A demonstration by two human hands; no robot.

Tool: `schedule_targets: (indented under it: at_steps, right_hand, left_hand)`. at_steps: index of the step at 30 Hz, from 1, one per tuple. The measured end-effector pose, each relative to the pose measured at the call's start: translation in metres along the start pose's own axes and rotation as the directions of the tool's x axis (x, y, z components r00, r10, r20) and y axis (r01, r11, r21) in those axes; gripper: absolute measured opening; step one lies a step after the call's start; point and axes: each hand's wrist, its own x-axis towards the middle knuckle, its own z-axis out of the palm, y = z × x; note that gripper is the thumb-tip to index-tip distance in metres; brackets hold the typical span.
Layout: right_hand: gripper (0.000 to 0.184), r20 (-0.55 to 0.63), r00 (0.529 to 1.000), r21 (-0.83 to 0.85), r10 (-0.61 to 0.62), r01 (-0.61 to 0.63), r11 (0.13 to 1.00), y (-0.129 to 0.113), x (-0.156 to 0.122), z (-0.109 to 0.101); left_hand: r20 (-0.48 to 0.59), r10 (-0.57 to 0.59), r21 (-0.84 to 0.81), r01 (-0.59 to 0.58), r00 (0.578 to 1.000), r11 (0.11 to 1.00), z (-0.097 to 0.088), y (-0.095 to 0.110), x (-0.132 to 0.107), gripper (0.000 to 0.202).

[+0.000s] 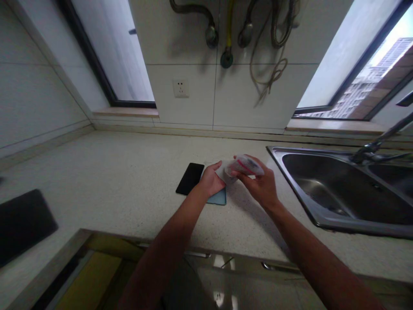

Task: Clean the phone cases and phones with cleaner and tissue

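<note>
While the packet point(245, 165) hangs just above the surface point(129, 181), between phone point(190, 178) and sink point(306, 151) rim, left grip point(211, 180) pinching its near end, right grip point(260, 185) its top, holding low and steady seems safest.

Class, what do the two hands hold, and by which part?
A small clear plastic packet: left hand at its left end, right hand around its right end.

Single head-worn view, forward and down over the countertop point(129, 181), near left hand point(211, 181) and right hand point(262, 186), wall point(193, 107) ahead.
</note>
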Motion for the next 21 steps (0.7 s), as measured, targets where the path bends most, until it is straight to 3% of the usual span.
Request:
schedule_targets:
  at_steps: [2, 4, 8, 12, 16, 18, 21]
  right_hand:
    - [0.035, 0.022, 1.000, -0.102, -0.014, 0.016, 0.995, 0.008, 0.002, -0.002]
    - [0.033, -0.025, 1.000, -0.079, 0.005, -0.007, 0.997, 0.013, 0.004, -0.004]
    - [0.033, -0.128, 0.981, 0.202, 0.143, -0.116, 0.973, 0.016, 0.008, -0.002]
    - [0.029, -0.136, 0.927, 0.499, 0.351, -0.242, 0.832, 0.019, 0.017, -0.002]
    - [0.031, -0.132, 0.851, 0.619, 0.508, -0.329, 0.713, 0.031, 0.025, -0.010]
    - [0.030, -0.162, 0.831, 0.620, 0.533, -0.334, 0.710, 0.036, 0.027, -0.012]
    - [0.028, -0.208, 0.862, 0.526, 0.461, -0.299, 0.796, 0.040, 0.026, -0.011]
  left_hand:
    - [0.008, 0.012, -0.008, -0.012, 1.000, 1.000, 0.000, 0.000, 0.001, 0.034]
    - [0.005, 0.030, -0.018, -0.030, 1.000, 0.999, -0.002, 0.001, 0.003, 0.035]
    - [-0.033, 0.052, -0.051, -0.054, 0.998, 0.997, -0.005, 0.003, 0.008, 0.040]
    - [-0.073, 0.086, -0.066, -0.091, 0.994, 0.994, -0.008, 0.005, 0.009, 0.043]
    - [-0.079, 0.072, -0.065, -0.077, 0.994, 0.995, -0.009, 0.007, 0.006, 0.043]
    - [-0.081, 0.060, -0.062, -0.065, 0.995, 0.996, -0.009, 0.007, 0.004, 0.043]
    - [-0.110, 0.068, -0.062, -0.075, 0.992, 0.995, -0.009, 0.007, 0.004, 0.040]
